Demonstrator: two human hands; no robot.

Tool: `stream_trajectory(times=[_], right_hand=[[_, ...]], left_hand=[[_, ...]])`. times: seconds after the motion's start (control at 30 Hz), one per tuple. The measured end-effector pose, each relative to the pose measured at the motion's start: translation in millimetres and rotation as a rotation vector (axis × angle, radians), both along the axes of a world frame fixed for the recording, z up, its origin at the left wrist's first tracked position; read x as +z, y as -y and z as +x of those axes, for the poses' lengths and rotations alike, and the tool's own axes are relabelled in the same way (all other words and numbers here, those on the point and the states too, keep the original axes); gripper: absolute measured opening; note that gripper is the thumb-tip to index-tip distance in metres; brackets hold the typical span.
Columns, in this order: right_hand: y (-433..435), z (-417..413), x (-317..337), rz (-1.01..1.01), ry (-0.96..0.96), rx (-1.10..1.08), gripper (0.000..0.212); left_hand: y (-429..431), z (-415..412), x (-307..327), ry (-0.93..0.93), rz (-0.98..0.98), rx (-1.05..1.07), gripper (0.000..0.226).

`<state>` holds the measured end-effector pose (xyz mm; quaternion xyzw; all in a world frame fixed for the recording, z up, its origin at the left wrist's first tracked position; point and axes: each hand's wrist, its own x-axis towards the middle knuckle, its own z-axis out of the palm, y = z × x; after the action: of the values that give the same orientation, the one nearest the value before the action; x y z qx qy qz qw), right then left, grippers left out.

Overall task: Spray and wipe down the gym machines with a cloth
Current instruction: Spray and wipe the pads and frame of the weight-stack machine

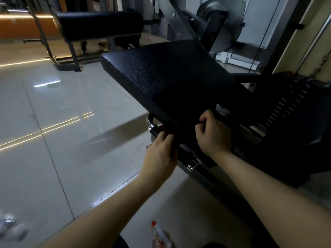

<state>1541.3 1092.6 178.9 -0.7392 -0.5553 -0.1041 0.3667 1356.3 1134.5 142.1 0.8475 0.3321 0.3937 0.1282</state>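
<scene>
Seat pad (pixel 170 81) black, dead ahead | right hand (pixel 213 135) curled over its near edge, gripping | left hand (pixel 161 154) curled at near-left corner beside chrome knob (pixel 151 126), hold unclear, can't tell | spray bottle (pixel 159 233) nearest me, between my forearms, untouched

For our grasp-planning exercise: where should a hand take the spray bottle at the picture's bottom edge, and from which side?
Probably round the neck of the spray bottle, just below its white trigger head, coming from above. The head faces up toward the camera, with the red nozzle pointing away and the clear body beneath.
</scene>
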Motion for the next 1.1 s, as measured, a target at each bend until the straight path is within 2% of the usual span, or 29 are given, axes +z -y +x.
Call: stream_trajectory(times=[0.1, 0.17, 0.23, 0.3, 0.37, 0.43, 0.53, 0.63, 0.67, 0.9, 1.03, 1.1], right_hand=[[0.2, -1.6, 1.9, -0.002, 0.004, -0.005, 0.011], [-0.1, -2.6, 3.0, -0.021, 0.001, -0.014, 0.011], [-0.6, -2.3, 4.0, -0.037, -0.009, -0.029, 0.011], [0.0, -1.7, 5.2, -0.052, -0.032, -0.016, 0.01], [0.7, -1.2, 6.0, -0.046, -0.048, 0.017, 0.009], [0.3, -1.2, 3.9, -0.02, -0.024, 0.005, 0.009], [-1.0, -2.0, 2.3, -0.018, 0.003, -0.036, 0.009], [-0.2, -1.5, 2.9, -0.017, -0.008, -0.03, 0.01], [0.6, -1.2, 2.2, -0.011, 0.0, -0.022, 0.011], [-0.9, -3.3, 2.7, -0.022, 0.016, -0.04, 0.014], [-0.5, -2.6, 3.8, -0.036, 0.0, -0.037, 0.014], [-1.5, -2.0, 3.1, -0.037, -0.011, -0.022, 0.011]], left_hand=[[26.8, 0.0, 0.4, 0.051, -0.068, -0.137, 0.027], [36.3, -4.8, -1.9, -0.015, -0.093, -0.261, 0.018], [34.9, -9.4, -1.8, -0.063, -0.099, -0.288, 0.017], [28.1, -16.0, 5.2, 0.099, -0.181, -0.197, 0.021], [11.7, -24.0, 20.9, 0.438, -0.34, 0.009, 0.031], [-10.0, -27.0, 29.3, 0.662, -0.532, 0.145, 0.034], [-27.2, -13.5, 30.3, 0.738, -0.752, 0.169, 0.036], [-17.0, 13.2, 14.6, 0.757, -0.896, 0.111, 0.07], [-10.5, 20.2, 7.0, 0.754, -0.922, 0.136, 0.071], [45.4, 32.8, -11.8, 0.688, -0.87, 0.063, 0.022], [74.1, 25.2, -10.7, 0.565, -0.844, -0.044, 0.01], [61.4, 11.9, 0.7, 0.715, -0.863, 0.001, 0.005]])
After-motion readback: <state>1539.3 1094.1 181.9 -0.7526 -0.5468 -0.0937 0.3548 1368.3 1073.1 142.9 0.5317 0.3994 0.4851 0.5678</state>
